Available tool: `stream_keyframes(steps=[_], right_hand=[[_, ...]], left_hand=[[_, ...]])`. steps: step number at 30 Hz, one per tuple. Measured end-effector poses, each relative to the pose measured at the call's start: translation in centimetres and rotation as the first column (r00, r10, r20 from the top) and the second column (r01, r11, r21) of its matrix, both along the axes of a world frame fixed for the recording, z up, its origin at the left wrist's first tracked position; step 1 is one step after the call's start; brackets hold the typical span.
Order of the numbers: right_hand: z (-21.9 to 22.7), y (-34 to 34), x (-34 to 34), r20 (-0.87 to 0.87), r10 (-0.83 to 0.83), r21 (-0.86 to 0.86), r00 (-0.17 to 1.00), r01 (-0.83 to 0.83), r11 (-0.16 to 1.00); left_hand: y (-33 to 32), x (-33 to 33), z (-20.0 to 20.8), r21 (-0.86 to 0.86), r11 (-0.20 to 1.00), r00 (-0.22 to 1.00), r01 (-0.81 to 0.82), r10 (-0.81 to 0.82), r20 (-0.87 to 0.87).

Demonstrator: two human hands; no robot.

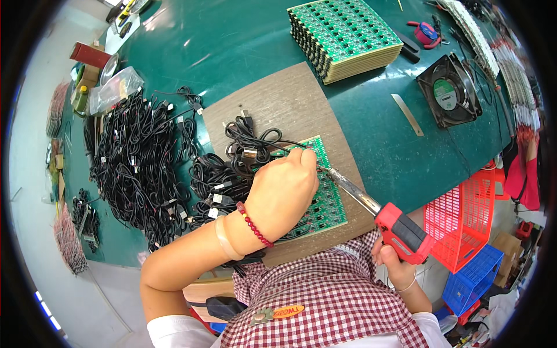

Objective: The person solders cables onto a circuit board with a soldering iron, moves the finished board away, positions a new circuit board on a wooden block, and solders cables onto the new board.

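Head view showed the right hand (pixel 395 265) clamped on a soldering iron (pixel 384 216), likely light, stiff, best held by its handle (pixel 409 236); the left hand (pixel 284 188) had a grip I couldn't tell.

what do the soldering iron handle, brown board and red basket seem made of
Soldering iron handle: probably moulded plastic, satin red with black, by its smooth shaped edges. Brown board: matte, wood or a wood-look laminate, given the grain. Red basket: likely smooth plastic, from its even slots.
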State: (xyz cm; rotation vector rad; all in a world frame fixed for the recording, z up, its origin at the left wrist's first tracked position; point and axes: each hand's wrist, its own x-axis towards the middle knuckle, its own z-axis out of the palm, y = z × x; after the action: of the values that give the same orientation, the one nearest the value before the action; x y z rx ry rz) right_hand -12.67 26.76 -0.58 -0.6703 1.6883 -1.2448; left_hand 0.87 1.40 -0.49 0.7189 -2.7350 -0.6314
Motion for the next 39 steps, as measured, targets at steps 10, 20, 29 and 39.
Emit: stream_keyframes(steps=[10,20,29,39], right_hand=[[0.4,0.3,0.2,0.052,-0.044,-0.034,0.998,0.046,0.998],[0.4,0.8,0.4,0.069,-0.094,-0.026,0.993,0.096,0.995],[0.5,0.8,1.3,0.117,-0.090,-0.031,0.989,0.094,0.995],[0.3,0.1,1.6,-0.060,-0.026,-0.034,0.998,0.024,0.999]], left_hand=[[0.1,0.0,0.0,-0.002,1.000,0.999,-0.015,0.015,0.029],[0.2,-0.2,0.1,-0.010,1.000,0.999,-0.026,0.026,0.039],[0.0,-0.4,0.3,0.012,0.999,0.998,-0.047,0.047,0.032],[0.1,-0.6,0.2,-0.025,0.999,0.997,-0.046,0.047,0.058]])
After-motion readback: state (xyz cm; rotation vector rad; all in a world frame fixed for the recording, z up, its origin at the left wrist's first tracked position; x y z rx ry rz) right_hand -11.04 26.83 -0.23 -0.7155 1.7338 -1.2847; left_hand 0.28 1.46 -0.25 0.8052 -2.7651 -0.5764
